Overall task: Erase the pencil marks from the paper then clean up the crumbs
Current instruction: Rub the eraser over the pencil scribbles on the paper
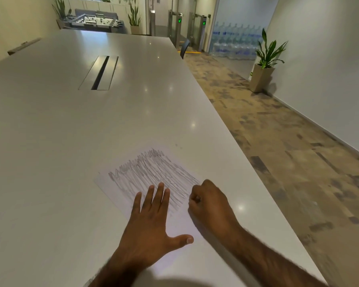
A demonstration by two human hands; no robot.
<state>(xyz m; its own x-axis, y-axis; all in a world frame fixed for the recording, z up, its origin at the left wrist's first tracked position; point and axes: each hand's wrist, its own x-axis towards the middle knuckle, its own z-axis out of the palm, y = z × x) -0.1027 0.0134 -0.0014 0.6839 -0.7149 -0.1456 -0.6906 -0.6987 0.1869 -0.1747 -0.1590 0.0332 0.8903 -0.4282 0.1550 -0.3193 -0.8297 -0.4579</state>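
The paper (179,221) lies askew near the table's (71,141) right edge, most of it covered in grey pencil marks (153,170). The left hand (149,224) lies flat on its near part, fingers straight and spread, thumb out. The right hand (209,204) rests at the sheet's right side, fingers curled tight, pinching a pale bit (197,198), mostly hidden.

No legible text, apparently
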